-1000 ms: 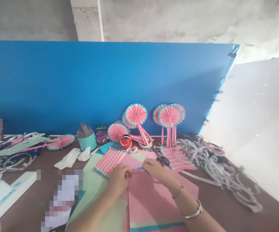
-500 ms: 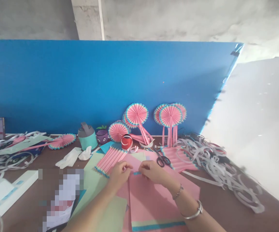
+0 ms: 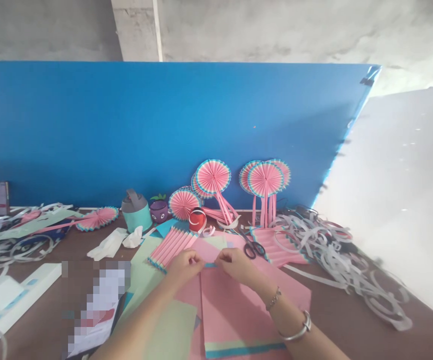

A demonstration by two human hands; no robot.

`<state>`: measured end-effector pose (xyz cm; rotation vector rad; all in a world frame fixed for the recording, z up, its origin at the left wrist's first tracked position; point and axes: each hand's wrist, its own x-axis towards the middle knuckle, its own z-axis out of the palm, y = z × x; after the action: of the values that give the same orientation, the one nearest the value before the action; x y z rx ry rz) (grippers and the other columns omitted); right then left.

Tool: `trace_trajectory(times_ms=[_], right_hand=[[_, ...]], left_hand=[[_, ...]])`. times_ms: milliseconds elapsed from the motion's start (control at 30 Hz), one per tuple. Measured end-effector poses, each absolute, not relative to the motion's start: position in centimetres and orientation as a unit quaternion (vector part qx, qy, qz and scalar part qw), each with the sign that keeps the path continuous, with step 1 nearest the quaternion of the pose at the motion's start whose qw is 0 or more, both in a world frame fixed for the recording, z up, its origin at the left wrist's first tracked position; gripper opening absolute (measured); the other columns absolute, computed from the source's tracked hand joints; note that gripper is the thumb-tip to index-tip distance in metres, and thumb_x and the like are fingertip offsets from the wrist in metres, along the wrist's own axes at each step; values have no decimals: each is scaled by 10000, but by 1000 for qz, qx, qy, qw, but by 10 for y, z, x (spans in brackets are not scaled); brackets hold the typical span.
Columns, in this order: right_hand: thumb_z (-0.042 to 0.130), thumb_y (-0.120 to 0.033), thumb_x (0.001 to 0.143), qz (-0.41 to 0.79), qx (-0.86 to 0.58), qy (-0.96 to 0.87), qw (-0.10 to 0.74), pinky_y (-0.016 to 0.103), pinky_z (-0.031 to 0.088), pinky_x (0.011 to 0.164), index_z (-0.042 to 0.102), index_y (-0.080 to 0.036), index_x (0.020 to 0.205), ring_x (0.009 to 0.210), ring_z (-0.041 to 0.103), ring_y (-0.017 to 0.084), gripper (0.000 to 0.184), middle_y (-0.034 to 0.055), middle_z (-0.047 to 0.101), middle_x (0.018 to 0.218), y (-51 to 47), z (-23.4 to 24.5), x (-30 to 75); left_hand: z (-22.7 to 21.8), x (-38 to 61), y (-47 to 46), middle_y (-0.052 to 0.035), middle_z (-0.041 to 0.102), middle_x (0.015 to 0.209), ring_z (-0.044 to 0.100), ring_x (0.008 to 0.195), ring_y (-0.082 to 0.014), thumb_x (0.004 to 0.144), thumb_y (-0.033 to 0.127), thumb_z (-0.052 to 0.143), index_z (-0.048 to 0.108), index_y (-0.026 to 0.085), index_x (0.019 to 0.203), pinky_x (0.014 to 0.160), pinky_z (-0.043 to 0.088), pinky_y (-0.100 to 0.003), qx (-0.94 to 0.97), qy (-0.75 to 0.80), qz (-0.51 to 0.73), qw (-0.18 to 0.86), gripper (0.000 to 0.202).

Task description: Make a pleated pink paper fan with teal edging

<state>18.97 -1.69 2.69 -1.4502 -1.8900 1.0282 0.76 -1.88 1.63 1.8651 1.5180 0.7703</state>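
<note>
My left hand (image 3: 183, 265) and my right hand (image 3: 237, 264) meet over the far edge of a pink paper sheet (image 3: 235, 310) with a blue band near its bottom. Both hands have their fingers pinched closed on that far edge, close together, with a small blue strip showing between them. My right wrist wears a bangle and a thin bracelet. A pleated pink paper bundle (image 3: 171, 246) lies just left of my left hand. Black scissors (image 3: 253, 247) rest just beyond my right hand.
Finished pink paper fans (image 3: 264, 181) lean on the blue board (image 3: 126, 130) at the back. A heap of white paper strips (image 3: 336, 255) fills the right side. A teal container (image 3: 136, 212), a purple pot (image 3: 158, 210), a red tape roll (image 3: 197, 220) and white gloves (image 3: 108, 244) stand at left.
My hands have drawn closer together along the pink sheet's far edge, the right hand sliding left toward the left hand. The view shifted slightly.
</note>
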Motion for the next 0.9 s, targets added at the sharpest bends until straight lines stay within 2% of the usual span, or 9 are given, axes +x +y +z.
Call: trace_trajectory(times_ms=[133,300,467,900], right_hand=[[538,-162,736,316,-554,-728,249,218,288,511,570,-162,584,559,468,116,156,-4,584,592,-15,20,191],[552,-178,750,254,-574,-749,213,226,272,526,554,-163,568,578,469,123,182,15,587,622,-14,14,190],[561,-157,742,241,-573,-756,206,233,273,552,558,-160,576,596,466,126,166,21,589,631,-12,7,191],[554,-130,723,232,-587,-750,197,242,275,553,594,-157,583,591,484,129,148,31,615,643,-7,-3,191]], left_hand=[[13,4,-18,7,625,666,561,675,-147,698,215,545,615,172,580,602,360,-232,706,600,258,274,144],[10,6,-20,4,617,662,551,709,-151,708,209,547,613,175,562,613,318,-241,720,612,234,230,164],[7,8,-22,-8,642,723,556,759,-159,706,196,558,622,178,595,637,319,-241,724,620,226,202,130],[6,11,-23,-14,626,700,559,755,-162,713,177,563,603,174,590,630,348,-230,728,626,209,186,129]])
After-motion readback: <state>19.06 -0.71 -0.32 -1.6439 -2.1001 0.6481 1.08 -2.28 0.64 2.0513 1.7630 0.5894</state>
